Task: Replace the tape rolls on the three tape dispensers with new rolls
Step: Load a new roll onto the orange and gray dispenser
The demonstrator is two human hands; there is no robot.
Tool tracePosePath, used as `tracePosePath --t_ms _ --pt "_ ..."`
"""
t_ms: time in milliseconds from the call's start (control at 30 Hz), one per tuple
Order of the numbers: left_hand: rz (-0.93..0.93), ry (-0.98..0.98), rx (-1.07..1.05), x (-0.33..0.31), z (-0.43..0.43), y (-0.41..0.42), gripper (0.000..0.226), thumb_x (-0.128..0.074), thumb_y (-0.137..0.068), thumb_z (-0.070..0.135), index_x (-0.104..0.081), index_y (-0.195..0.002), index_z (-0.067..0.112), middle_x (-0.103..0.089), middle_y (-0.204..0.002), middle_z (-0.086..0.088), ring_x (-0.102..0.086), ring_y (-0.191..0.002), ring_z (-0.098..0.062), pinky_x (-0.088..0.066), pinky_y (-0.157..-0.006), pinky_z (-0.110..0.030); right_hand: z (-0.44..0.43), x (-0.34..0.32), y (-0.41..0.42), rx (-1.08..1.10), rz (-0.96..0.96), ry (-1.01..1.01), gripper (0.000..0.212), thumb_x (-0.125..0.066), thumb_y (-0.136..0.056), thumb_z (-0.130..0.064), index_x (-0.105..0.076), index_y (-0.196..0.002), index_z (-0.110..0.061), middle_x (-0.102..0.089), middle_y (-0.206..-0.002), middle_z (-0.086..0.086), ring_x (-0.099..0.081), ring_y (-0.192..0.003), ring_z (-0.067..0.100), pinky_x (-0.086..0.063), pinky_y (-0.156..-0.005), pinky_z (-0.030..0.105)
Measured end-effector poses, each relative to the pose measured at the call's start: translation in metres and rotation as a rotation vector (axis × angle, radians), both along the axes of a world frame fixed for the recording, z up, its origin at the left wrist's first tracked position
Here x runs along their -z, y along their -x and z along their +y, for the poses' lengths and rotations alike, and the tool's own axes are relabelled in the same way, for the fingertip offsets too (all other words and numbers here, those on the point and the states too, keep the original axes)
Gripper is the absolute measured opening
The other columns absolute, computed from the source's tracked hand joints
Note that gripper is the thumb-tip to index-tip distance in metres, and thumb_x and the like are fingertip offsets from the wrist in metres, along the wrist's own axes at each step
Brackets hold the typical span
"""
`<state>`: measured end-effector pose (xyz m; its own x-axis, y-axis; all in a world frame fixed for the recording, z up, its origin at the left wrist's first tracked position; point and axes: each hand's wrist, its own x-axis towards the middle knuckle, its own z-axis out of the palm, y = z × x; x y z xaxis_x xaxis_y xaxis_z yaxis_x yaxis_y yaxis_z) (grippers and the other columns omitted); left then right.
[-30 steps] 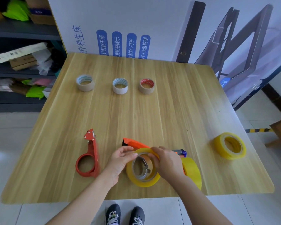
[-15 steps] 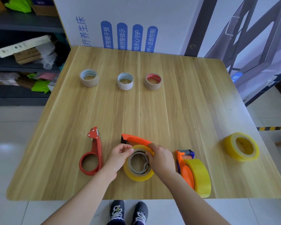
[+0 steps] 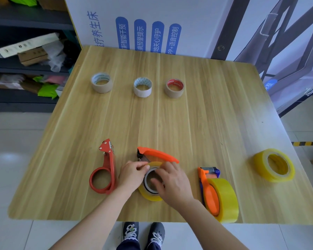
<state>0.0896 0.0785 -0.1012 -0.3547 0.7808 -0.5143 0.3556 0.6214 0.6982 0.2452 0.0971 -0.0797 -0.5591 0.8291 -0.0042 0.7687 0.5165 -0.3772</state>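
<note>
red dispenser (image 3: 105, 170), orange dispenser (image 3: 157, 154), yellow roll (image 3: 274, 165).

- Bright, diffuse light; shadows are faint and soft-edged.
- The table (image 3: 188, 123) has a pale sheen along its left side, and the floor tiles (image 3: 7, 157) at left carry a soft glare patch.
- Wide-angle distortion bows the table's edges and tilts the shelf (image 3: 25, 69) at far left.
- The left hand (image 3: 132, 175), right hand (image 3: 172, 184) and yellow tape roll (image 3: 148, 196) look slightly blurred.
</note>
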Motion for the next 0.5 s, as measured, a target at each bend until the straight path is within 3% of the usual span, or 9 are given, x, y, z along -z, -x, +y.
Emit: tracePosePath --t_ms 100,200,267,333,400,500 --pt "-0.045 0.011 0.008 -0.001 -0.001 0.001 0.025 -0.051 -0.095 0.032 -0.07 -0.112 0.032 -0.059 -0.118 0.002 -0.056 -0.111 -0.018 -0.046 -0.099 -0.039 -0.006 -0.004 0.004 -0.143 -0.095 -0.066 0.04 -0.063 -0.068 -0.06 -0.066 -0.064 -0.02 -0.06 -0.079 -0.005 -0.054 -0.073 0.018 -0.047 -0.065 0.03" --pt "-0.081 0.032 0.016 -0.002 -0.001 0.001 0.029 -0.045 -0.097 0.03 -0.067 -0.116 0.033 -0.06 -0.127 0.002 -0.055 -0.116 -0.018 -0.044 -0.102 -0.04 -0.01 -0.013 0.011 -0.274 -0.246 -0.066 0.046 -0.067 -0.059 -0.068 -0.068 -0.066 -0.022 -0.06 -0.069 -0.008 -0.056 -0.072 0.017 -0.051 -0.069 0.031" --pt "-0.103 0.055 0.014 -0.005 -0.002 0.001 0.031 -0.043 -0.098 0.027 -0.064 -0.122 0.029 -0.057 -0.132 0.0 -0.051 -0.121 -0.02 -0.042 -0.104 -0.039 -0.014 -0.016 0.015 -0.331 -0.39 0.009 0.051 -0.064 -0.071 -0.066 -0.068 -0.083 -0.017 -0.066 -0.079 -0.001 -0.056 -0.083 0.021 -0.043 -0.088 0.035" --pt "-0.148 0.055 -0.006 -0.009 -0.003 0.001 0.033 -0.041 -0.1 0.024 -0.06 -0.127 0.023 -0.055 -0.136 0.0 -0.049 -0.125 -0.021 -0.039 -0.106 -0.037 -0.017 -0.013 0.015 -0.316 -0.419 0.054 0.04 -0.062 -0.081 -0.052 -0.063 -0.088 -0.012 -0.068 -0.087 0.007 -0.055 -0.089 0.026 -0.036 -0.098 0.037" --pt "-0.201 0.025 -0.076 -0.017 -0.004 0.002 0.034 -0.039 -0.102 0.023 -0.058 -0.129 0.018 -0.056 -0.134 0.0 -0.049 -0.124 -0.02 -0.039 -0.102 -0.032 -0.015 -0.015 0.016 -0.254 -0.304 0.061 0.026 -0.06 -0.082 -0.04 -0.055 -0.076 -0.016 -0.066 -0.078 0.005 -0.053 -0.077 0.025 -0.039 -0.092 0.037" --pt "-0.254 -0.093 -0.257 -0.03 -0.005 0.008 0.03 -0.039 -0.102 0.026 -0.06 -0.122 0.018 -0.062 -0.12 0.0 -0.055 -0.112 -0.019 -0.042 -0.09 -0.03 -0.008 -0.028 0.02 -0.153 -0.055 0.19 0.034 -0.059 -0.077 -0.043 -0.039 -0.065 -0.018 -0.04 -0.059 -0.005 -0.037 -0.06 0.018 -0.029 -0.068 0.029"
